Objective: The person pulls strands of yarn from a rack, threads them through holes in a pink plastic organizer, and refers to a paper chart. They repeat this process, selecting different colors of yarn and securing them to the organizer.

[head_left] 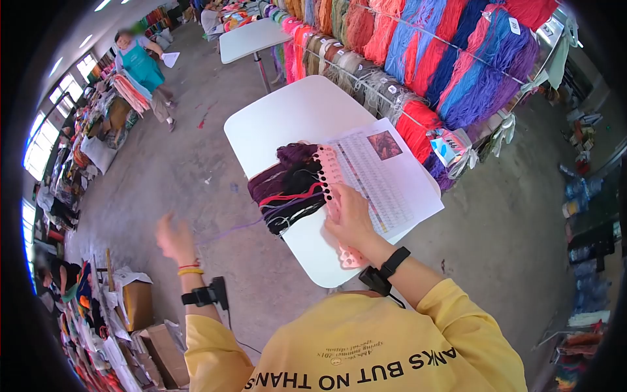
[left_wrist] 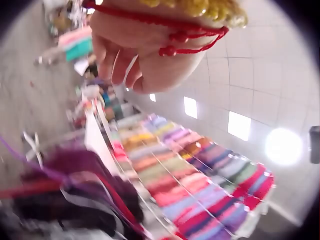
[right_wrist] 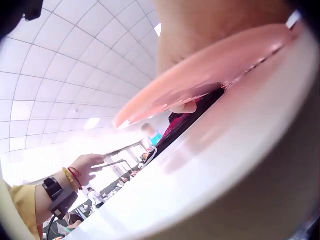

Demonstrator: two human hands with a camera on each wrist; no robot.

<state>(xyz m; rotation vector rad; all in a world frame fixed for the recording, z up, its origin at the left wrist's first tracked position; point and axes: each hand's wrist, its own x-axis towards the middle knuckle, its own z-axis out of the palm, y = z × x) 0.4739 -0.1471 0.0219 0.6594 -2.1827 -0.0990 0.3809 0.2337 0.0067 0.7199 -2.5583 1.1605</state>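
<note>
A pink perforated thread holder (head_left: 331, 171) with dark purple, black and red yarn (head_left: 287, 186) hanging from its holes lies on a white table. My right hand (head_left: 351, 215) grips its edge; in the right wrist view the pink holder (right_wrist: 200, 75) tilts off the tabletop, a fingertip at its underside. Beyond the table's left edge, my left hand (head_left: 175, 242) is raised and blurred, fingers loosely extended. A purple strand (head_left: 245, 225) trails from the yarn toward that hand; contact is unclear. In the left wrist view the left hand (left_wrist: 145, 55) shows nothing held.
A printed chart (head_left: 385, 179) lies beside the holder on the white table (head_left: 313, 98). Racks of coloured yarn (head_left: 418, 59) stand beyond it at the right. A second white table (head_left: 251, 40) is farther back. A person in a teal apron (head_left: 140, 65) stands at the left.
</note>
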